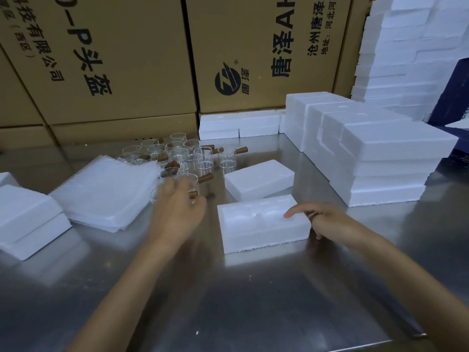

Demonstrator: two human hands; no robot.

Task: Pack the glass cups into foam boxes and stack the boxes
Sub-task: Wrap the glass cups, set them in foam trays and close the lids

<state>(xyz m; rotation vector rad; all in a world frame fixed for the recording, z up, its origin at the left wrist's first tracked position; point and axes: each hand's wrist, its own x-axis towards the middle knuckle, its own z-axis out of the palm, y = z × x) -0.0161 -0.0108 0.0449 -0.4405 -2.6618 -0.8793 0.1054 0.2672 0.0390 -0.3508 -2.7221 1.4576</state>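
Note:
An open foam box [256, 226] with moulded recesses lies on the steel table [228, 288], and its flat foam lid [258, 179] lies just behind it. Several glass cups [182, 154] with brown wooden handles stand in a cluster at the back left. My left hand [177, 209], blurred, reaches into the near edge of the cluster and grips one glass cup [189, 182] by its side. My right hand [327, 222] rests at the box's right end, index finger laid straight on the rim, other fingers loosely curled beside the box.
A stack of clear bubble bags [106, 196] lies left of the cups. Closed foam boxes [25, 219] sit at the far left, stacked foam boxes [380, 158] at the right, more foam [238, 123] at the back. Cardboard cartons [127, 72] wall the rear.

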